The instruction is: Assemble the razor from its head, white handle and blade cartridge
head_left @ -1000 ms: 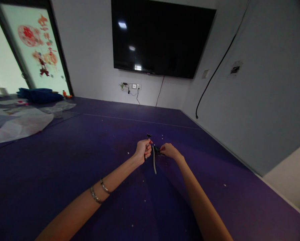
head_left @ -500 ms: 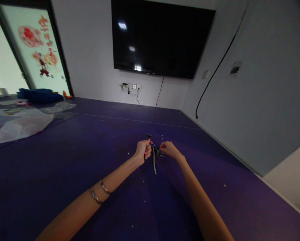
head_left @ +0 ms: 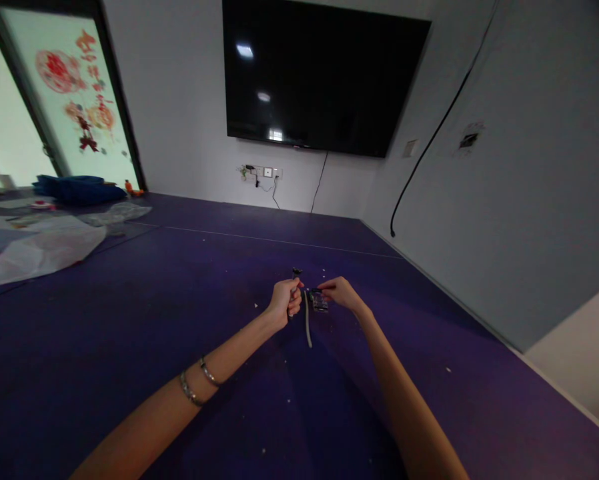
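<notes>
My left hand (head_left: 285, 299) is closed round the upright dark handle of a slim tool. Its small black head (head_left: 297, 272) sticks out above my fist; the exact kind is too small to tell. Just to the right, my right hand (head_left: 340, 292) pinches the upper edge of a small clear packet (head_left: 320, 304) with dark contents. Between my hands a pale grey tube-like strip (head_left: 308, 323) lies lengthwise on the purple floor (head_left: 219, 407), with a small dark piece near its far end.
Several white scraps dot the floor. Clear plastic sheeting (head_left: 54, 250) and a dark blue cloth bundle (head_left: 79, 190) lie at the far left. A television (head_left: 324, 73) is mounted on the wall, with sockets (head_left: 268, 172) below. A black cable (head_left: 432, 137) hangs at the right.
My right hand has shifted slightly, its fingers now straighter, and more of the clear packet shows beneath them. My left hand stays nearly where it was, still round the tool.
</notes>
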Demonstrator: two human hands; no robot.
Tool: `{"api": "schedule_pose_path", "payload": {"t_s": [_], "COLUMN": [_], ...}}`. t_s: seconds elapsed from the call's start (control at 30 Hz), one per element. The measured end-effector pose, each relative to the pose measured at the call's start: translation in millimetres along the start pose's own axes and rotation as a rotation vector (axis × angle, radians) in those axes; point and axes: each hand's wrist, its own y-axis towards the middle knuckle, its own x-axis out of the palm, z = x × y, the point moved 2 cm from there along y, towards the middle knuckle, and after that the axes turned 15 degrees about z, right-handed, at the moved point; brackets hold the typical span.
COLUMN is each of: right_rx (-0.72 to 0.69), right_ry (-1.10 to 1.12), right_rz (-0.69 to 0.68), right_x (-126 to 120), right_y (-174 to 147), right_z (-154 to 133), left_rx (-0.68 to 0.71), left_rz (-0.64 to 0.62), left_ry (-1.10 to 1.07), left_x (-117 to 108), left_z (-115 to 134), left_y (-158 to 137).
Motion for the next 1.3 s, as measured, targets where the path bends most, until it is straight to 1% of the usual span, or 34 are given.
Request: {"api": "schedule_pose_path", "payload": {"t_s": [0.23, 0.43, 0.6, 0.7, 0.87, 0.93, 1.0, 1.13, 1.3], "right_rx": [0.054, 0.018, -0.048, -0.074, -0.129, -0.165, -0.212, -0.290, -0.336], "right_ry": [0.071, 0.053, 0.083, 0.116, 0.183, 0.186, 0.167, 0.125, 0.111], "right_rz": [0.011, 0.018, 0.065, 0.079, 0.119, 0.132, 0.144, 0.155, 0.154], "right_x": [2.4, 0.7, -2.0, -3.1, -6.0, -7.5, -9.2, -12.2, -14.3], "right_y": [1.9, 0.2, -1.2, -2.6, -7.0, -8.8, -10.4, -13.4, -17.6], "right_z": [2.8, -3.5, -15.3, -24.5, -42.0, -48.2, -53.6, -61.2, -68.7], "left_rx": [0.010, 0.018, 0.124, 0.180, 0.399, 0.493, 0.553, 0.575, 0.568], "left_rz": [0.003, 0.014, 0.055, 0.059, -0.038, -0.072, -0.094, -0.100, -0.079], "left_ry": [0.010, 0.027, 0.044, 0.114, 0.282, 0.345, 0.387, 0.399, 0.396], "left_x": [-0.8, -1.6, -3.1, -3.1, -1.3, -0.5, 0.2, 0.4, -0.5], "left_z": [-0.2, -3.8, -13.3, -18.6, -22.3, -23.8, -25.2, -25.5, -22.8], "left_y": [-0.4, 0.5, 5.7, 7.2, 4.4, 2.5, 0.8, -0.7, 0.4]}}
